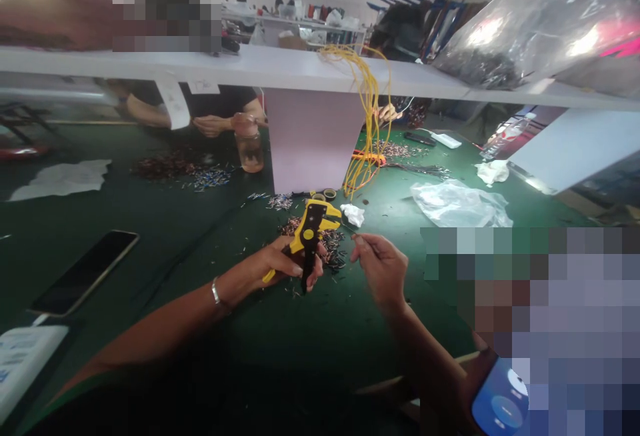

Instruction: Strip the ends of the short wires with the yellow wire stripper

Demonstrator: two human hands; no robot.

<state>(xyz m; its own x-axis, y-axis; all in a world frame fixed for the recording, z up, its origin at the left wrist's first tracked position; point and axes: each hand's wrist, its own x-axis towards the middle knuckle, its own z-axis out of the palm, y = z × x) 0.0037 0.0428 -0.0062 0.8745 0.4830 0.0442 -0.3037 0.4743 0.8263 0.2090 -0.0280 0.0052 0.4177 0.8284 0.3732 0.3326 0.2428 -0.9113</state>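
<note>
My left hand (277, 266) grips a yellow-and-black self-adjusting wire stripper (310, 228) by its handles, with the jaws pointing up and away from me. My right hand (381, 268) is just to the right of the tool, pinching a short thin wire (347, 231) between thumb and fingertips. The wire's tip is close to the stripper's jaws. Beneath both hands lies a scattered heap of cut wire pieces (327, 246) on the green bench mat (165, 269). A bundle of yellow wires (369, 116) hangs over the white shelf, beyond my hands.
A smartphone (84, 273) lies on the mat at left, and a white power strip (25, 363) sits at the lower left. Crumpled white tissue (353, 215) and a plastic bag (457, 204) lie ahead. Across the shelf, a co-worker's hand (210, 126) rests near a glass jar (249, 146).
</note>
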